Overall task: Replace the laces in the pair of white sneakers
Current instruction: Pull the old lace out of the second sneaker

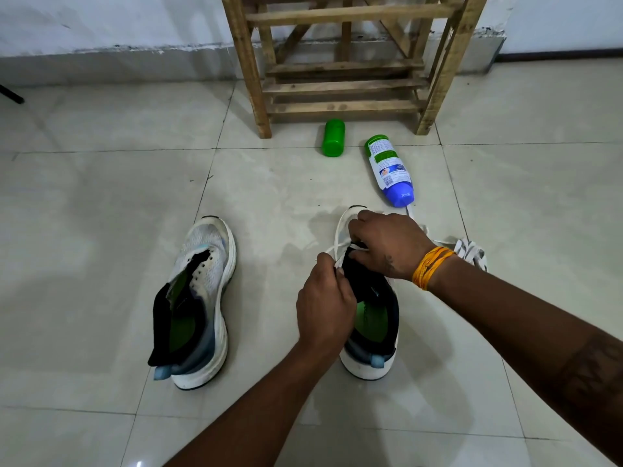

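unlaced left sneaker (199, 298), right sneaker (371, 318) half-laced, lace (337, 247) white

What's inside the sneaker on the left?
Inside the left sneaker a green insole shows below the black tongue. The eyelets hold no lace. The tongue and upper cover the toe end.

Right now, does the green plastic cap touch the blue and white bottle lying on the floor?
Apart. The head view shows bare tile between the green plastic cap and the blue and white bottle.
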